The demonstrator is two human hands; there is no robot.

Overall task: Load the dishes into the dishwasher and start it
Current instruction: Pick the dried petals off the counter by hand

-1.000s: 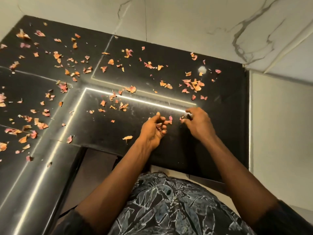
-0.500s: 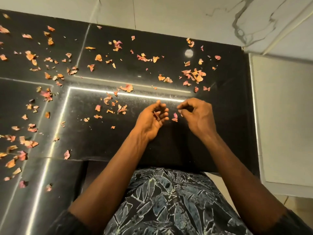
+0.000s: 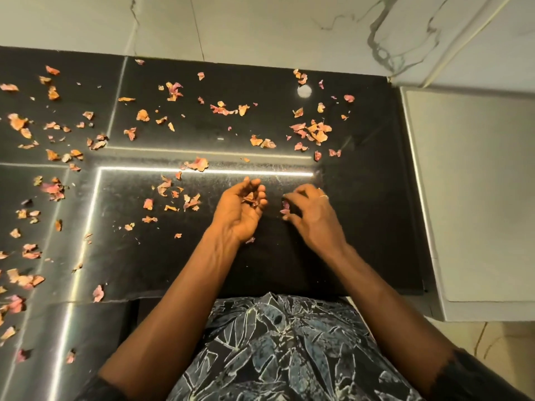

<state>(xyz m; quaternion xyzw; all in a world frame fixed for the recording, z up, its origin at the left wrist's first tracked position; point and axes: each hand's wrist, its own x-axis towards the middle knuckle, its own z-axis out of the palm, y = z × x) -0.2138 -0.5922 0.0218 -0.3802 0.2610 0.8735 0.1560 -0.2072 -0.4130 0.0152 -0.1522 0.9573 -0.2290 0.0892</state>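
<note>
Head view looks down on a black countertop [image 3: 370,215] that fills most of the frame. It is L-shaped and polished, and a bright light strip [image 3: 246,172] is reflected across its middle. A white marble wall [image 3: 260,24] with grey veins borders the far edge. A white flat-topped unit [image 3: 474,198] butts against the countertop's right edge.

A person stands at the near edge in a dark shirt [image 3: 283,348] printed with pale leaf outlines. Both bare forearms reach forward over the countertop.

The left hand [image 3: 240,211] is turned palm up just below the light strip. Its fingers are curled inward into a cup and it holds a small heap of petal fragments [image 3: 250,199] in the palm.

The right hand [image 3: 311,211] lies palm down, just beside the left and apart from it. Its fingertips are bent around a pink petal [image 3: 286,205] and pinch it. The view is blurred here, so it cannot be told whether this petal is lifted off the surface or lying on it. A ring [image 3: 323,196] sits on one finger of this hand.

Loose dried petals [image 3: 314,133], orange and pink, are scattered over the countertop. They lie thickest to the left and beyond the hands. One piece lies just beside the left wrist.
</note>
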